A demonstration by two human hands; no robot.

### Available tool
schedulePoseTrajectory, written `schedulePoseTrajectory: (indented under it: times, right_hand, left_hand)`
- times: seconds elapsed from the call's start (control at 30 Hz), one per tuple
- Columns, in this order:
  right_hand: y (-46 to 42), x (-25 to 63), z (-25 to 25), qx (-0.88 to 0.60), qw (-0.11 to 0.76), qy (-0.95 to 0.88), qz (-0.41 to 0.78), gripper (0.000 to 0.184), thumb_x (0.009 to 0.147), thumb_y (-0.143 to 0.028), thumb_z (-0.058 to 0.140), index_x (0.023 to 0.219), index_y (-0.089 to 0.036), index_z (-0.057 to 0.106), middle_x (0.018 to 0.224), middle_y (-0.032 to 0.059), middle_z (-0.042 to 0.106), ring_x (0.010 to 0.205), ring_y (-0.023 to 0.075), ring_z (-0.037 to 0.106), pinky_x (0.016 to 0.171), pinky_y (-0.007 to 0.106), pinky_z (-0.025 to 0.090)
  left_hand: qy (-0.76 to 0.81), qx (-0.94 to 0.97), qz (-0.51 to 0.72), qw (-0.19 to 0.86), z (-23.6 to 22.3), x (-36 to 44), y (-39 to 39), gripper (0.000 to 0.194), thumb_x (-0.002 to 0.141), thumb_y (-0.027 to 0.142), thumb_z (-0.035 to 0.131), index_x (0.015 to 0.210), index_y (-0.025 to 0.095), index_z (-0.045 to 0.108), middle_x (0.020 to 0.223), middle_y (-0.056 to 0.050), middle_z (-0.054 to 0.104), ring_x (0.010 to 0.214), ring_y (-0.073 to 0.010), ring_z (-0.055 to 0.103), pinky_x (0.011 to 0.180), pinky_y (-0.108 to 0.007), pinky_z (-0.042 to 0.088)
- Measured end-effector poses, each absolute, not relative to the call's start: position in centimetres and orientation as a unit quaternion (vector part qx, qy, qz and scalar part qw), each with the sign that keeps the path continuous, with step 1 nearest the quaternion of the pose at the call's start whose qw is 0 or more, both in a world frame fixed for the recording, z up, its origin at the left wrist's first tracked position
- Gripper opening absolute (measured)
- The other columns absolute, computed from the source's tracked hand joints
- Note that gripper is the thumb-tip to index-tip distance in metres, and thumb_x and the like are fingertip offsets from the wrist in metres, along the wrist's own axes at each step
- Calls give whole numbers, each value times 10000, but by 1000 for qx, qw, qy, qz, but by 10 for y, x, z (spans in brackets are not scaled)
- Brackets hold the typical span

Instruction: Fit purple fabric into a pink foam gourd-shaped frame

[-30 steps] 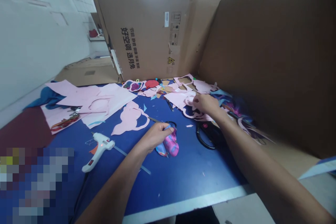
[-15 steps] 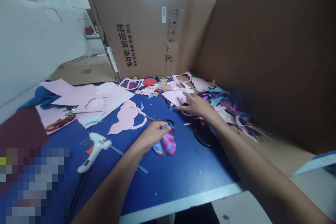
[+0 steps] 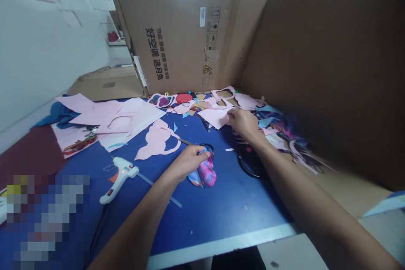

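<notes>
My left hand (image 3: 190,162) is closed on a shiny blue and pink-purple fabric cutout (image 3: 207,171), held over the near middle of the blue table. Just behind it lie scissors (image 3: 184,141), a blade and a dark handle loop showing past my fingers. Farther back, my right hand (image 3: 243,123) has its fingers pinched at the right edge of a pale pink sheet (image 3: 215,117); the fingertips are partly hidden. A pink curved cutout (image 3: 157,140) lies to the left of the scissors. Under my right forearm sits a black curved band (image 3: 245,168).
A white glue gun (image 3: 117,180) lies at left with its cord and a clear glue stick. Pink sheets (image 3: 90,112) and blue cloth (image 3: 57,116) cover the back left. Scraps and ribbons (image 3: 284,128) pile along the right. Tall cardboard walls (image 3: 177,42) stand behind and at right.
My right hand's spread fingers have closed at the pink sheet's right edge. My left hand keeps hold of the fabric cutout. The whole view has shifted slightly.
</notes>
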State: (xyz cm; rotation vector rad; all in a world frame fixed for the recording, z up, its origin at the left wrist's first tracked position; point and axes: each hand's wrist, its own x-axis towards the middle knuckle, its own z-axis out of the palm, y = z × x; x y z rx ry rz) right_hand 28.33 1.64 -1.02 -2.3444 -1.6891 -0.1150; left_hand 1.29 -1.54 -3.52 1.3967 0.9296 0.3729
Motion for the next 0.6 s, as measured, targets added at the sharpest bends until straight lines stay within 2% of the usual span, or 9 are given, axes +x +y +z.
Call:
schedulePoseTrajectory:
  times: [0.07,0.13,0.2,0.33,0.43,0.53,0.6]
  right_hand:
    - [15,294,-5,-807,216,-549,-25,420,1019,-339,544,1303,-257,842,1241,136,854,1153,354,786,879,384,577]
    - [13,302,0,-781,324,-533,3,391,971,-361,609,1225,-215,868,1138,123,871,1050,341,803,817,373,591]
    - [9,304,5,-742,426,-516,44,336,917,-352,663,1109,-185,882,1044,111,871,930,312,805,760,359,601]
    - [-1,295,18,-671,573,-444,152,285,816,-367,798,1034,-195,863,910,76,840,756,244,754,651,329,593]
    - [-3,288,22,-621,622,-404,253,296,771,-393,850,1005,-211,830,898,70,825,746,245,752,642,345,614]
    - [2,287,17,-578,627,-401,334,295,794,-446,827,983,-224,783,957,95,837,888,308,801,726,404,666]
    - [4,288,13,-567,613,-422,354,363,832,-528,783,1017,-216,757,1030,126,840,990,342,810,803,439,680]
  left_hand:
    - [412,595,136,677,-33,13,-19,293,951,485,699,885,202,742,741,-58,771,586,-192,686,590,-286,520]
    - [391,596,157,684,-32,15,-21,275,940,454,703,854,195,733,750,-57,772,622,-186,698,628,-286,543]
    - [369,616,184,671,-33,16,-23,269,937,435,704,841,188,744,811,-64,789,722,-199,728,679,-287,558]
    - [359,673,207,613,-37,17,-21,227,924,376,687,827,182,757,808,-48,773,773,-214,718,709,-291,543]
    - [357,720,224,551,-38,16,-17,216,928,341,653,854,183,781,832,-42,786,794,-215,714,728,-291,524]
    - [364,738,249,510,-35,15,-14,217,923,326,664,938,184,828,935,-55,836,850,-223,734,813,-313,538]
    - [380,733,268,497,-30,15,-14,208,914,303,688,974,187,851,974,-63,852,895,-231,751,863,-326,550]
